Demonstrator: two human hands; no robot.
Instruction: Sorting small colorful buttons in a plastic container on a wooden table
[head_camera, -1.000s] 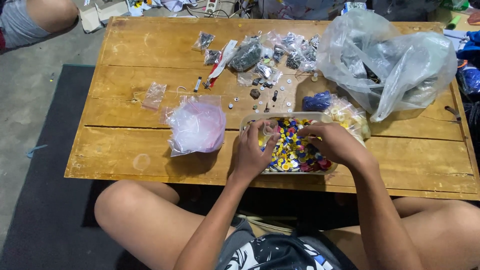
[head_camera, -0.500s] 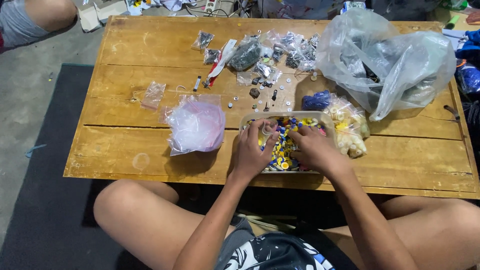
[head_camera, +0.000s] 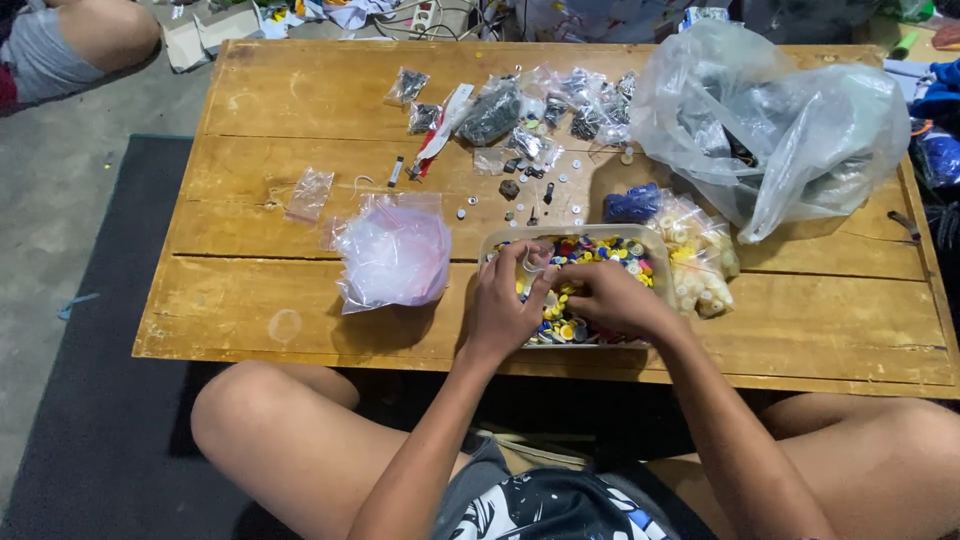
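Hands: your left hand (head_camera: 505, 305) pinches small pale piece over tray of coloured buttons (head_camera: 600, 250); right hand (head_camera: 610, 297) curled among them. Tray still full; pink bag (head_camera: 393, 255) left on desk (head_camera: 250, 200).

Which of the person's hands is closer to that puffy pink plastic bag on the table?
Left. The left hand rests at the near-left edge of the tray of coloured pieces, just right of the pink bag. The right hand lies farther right, over the tray's middle.
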